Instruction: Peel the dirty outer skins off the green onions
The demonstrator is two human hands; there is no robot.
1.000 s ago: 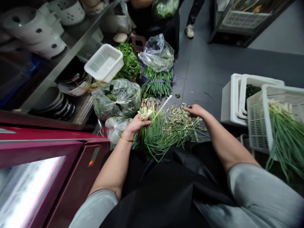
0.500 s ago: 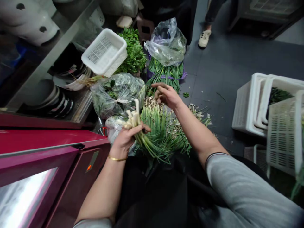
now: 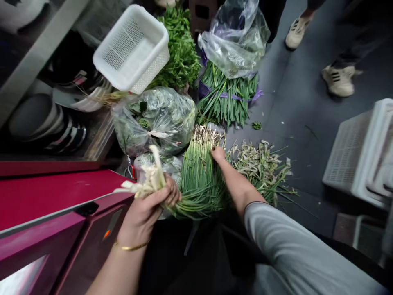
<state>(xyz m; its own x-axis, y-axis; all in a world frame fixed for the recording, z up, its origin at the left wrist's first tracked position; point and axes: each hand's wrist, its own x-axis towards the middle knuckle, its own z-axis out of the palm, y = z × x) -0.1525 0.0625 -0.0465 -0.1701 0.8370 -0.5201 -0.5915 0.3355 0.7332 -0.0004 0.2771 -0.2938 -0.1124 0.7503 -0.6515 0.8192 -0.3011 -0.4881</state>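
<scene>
A bunch of spring onions (image 3: 150, 178) with pale, cleaned white ends is wrapped in my left hand (image 3: 158, 200); its green leaves trail to the right over the pile. In front of me lies a large heap of spring onions (image 3: 199, 159), their root ends still brown and pointing away. My right hand (image 3: 218, 154) has its fingers closed at the right side of this heap, on stalks near the white ends; the fingertips are partly hidden. Right of that arm is a heap of withered leaves and trimmings (image 3: 260, 164).
Behind the heap sit a tied plastic bag of greens (image 3: 156, 119), a white basket (image 3: 132, 49), leafy herbs (image 3: 181, 49) and a bundle of flat green leaves (image 3: 230, 90) under clear plastic. White crates (image 3: 353, 151) stand right. Another person's shoes (image 3: 339, 80) show on the floor.
My right hand has come down from above the heap onto the stalks, and its fingers have closed. My left hand has shifted slightly left and down, still holding the bunch. The view has moved closer.
</scene>
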